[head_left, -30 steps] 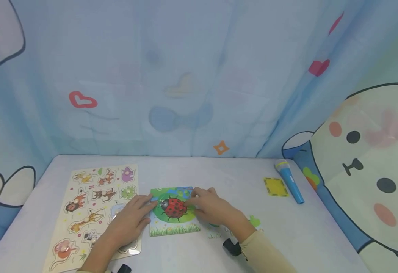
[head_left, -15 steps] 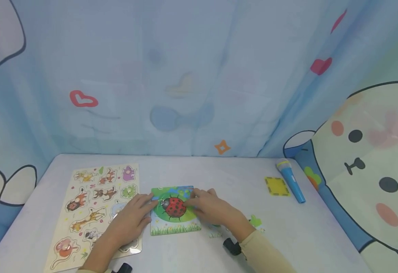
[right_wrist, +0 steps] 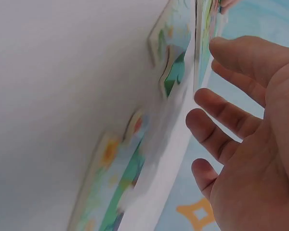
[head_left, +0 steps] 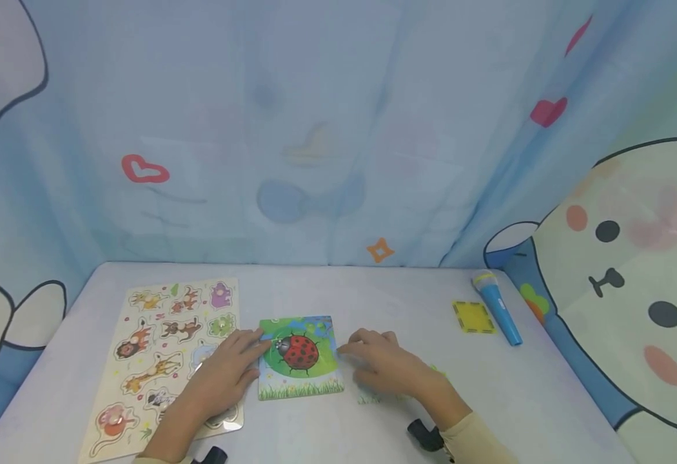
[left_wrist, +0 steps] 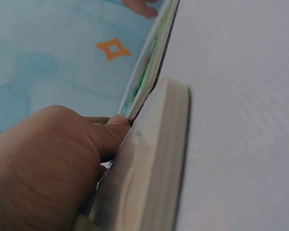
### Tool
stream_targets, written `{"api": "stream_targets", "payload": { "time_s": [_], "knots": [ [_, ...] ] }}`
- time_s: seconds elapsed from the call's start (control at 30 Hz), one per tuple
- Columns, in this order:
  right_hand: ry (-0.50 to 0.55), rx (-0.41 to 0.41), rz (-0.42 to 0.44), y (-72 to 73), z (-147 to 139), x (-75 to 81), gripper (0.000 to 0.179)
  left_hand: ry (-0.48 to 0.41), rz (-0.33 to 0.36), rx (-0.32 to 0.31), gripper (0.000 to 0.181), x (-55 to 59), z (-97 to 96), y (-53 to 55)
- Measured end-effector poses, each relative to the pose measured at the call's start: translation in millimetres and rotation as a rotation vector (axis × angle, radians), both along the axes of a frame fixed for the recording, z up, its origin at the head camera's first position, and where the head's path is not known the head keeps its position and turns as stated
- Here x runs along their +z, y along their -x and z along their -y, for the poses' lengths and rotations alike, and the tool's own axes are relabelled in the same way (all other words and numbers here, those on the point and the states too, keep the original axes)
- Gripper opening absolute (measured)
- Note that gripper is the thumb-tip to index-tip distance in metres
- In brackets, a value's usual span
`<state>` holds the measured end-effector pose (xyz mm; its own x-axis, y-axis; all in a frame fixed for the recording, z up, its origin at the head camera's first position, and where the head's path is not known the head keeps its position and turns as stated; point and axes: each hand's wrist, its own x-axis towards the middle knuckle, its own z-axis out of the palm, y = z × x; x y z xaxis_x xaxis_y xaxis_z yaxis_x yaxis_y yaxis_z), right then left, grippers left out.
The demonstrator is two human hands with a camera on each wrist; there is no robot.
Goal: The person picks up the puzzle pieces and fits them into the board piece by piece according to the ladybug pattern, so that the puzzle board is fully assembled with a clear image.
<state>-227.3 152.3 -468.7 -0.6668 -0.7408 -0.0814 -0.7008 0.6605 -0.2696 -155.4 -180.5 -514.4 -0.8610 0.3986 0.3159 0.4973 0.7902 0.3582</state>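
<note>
A square ladybug puzzle point(head_left: 298, 357) lies on the table between the two hands. The left hand point(head_left: 228, 370) reaches over the animal puzzle board point(head_left: 155, 364), its fingertips at the ladybug puzzle's left edge. In the left wrist view, its thumb point(left_wrist: 118, 120) is beside that edge. The right hand point(head_left: 393, 364) is just right of the ladybug puzzle, fingers loosely bent and holding nothing. Beneath and beside it lie loose puzzle pieces, mostly hidden from the head view. In the right wrist view, one piece point(right_wrist: 111, 178) shows near the camera and another point(right_wrist: 176, 41) farther off.
A yellow square frame piece point(head_left: 474, 317) and a blue toy microphone point(head_left: 498, 309) lie at the back right of the white table point(head_left: 396, 290). A printed curtain point(head_left: 315, 129) hangs behind the table's far edge.
The right hand has moved off the ladybug puzzle to the right, leaving its right side in sight. The left hand has stayed at the puzzle's left edge.
</note>
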Motion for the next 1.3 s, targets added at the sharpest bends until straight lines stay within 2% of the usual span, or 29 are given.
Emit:
{"api": "stream_targets", "payload": {
  "time_s": [0.17, 0.37, 0.57, 0.77, 1.07, 1.3],
  "knots": [
    [-0.002, -0.043, 0.009, -11.3, -14, 4.7, 0.041, 0.002, 0.010, 0.001, 0.046, 0.0, 0.5, 0.2],
    [-0.037, -0.075, 0.021, -21.7, -27, 0.3, 0.048, -0.007, 0.011, -0.007, 0.046, -2.7, 0.8, 0.7],
    [-0.025, -0.052, 0.006, -27.9, -31, -1.7, 0.047, -0.022, -0.003, -0.007, 0.046, -3.2, 0.3, 0.9],
    [-0.001, -0.035, -0.008, -28.3, -28, -2.9, 0.040, -0.024, -0.022, -0.009, 0.046, -3.9, -0.1, 1.0],
    [0.056, 0.030, -0.076, -25.0, -13, 4.7, 0.037, -0.007, 0.029, 0.003, 0.046, -3.9, 1.3, 1.4],
    [0.091, 0.080, -0.123, -21.2, 8, 1.5, 0.038, -0.018, -0.009, -0.006, 0.046, -3.6, 0.2, 1.9]
  ]
}}
